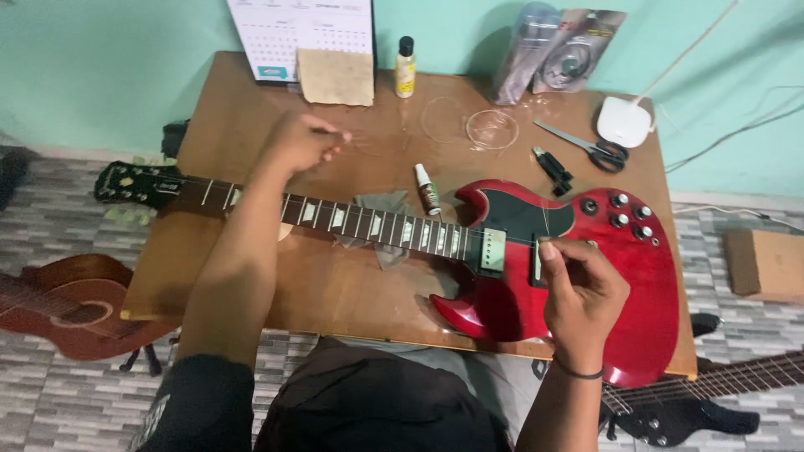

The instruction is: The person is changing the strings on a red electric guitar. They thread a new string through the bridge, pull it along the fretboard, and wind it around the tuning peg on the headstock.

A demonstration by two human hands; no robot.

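Observation:
A red electric guitar lies flat on a wooden table, its neck running left to a black headstock that hangs past the table edge. My left hand is raised above the neck with fingertips pinched on the end of a thin guitar string, which is barely visible. My right hand rests over the guitar body by the bridge, thumb and finger pinched on the thin string there. A grey cloth lies under the neck.
On the table's far side are coiled strings, scissors, a black cutter, a small bottle, a yellow bottle, string packets, a calendar and a white lamp base. A brown guitar, a black guitar and a box lie on the floor.

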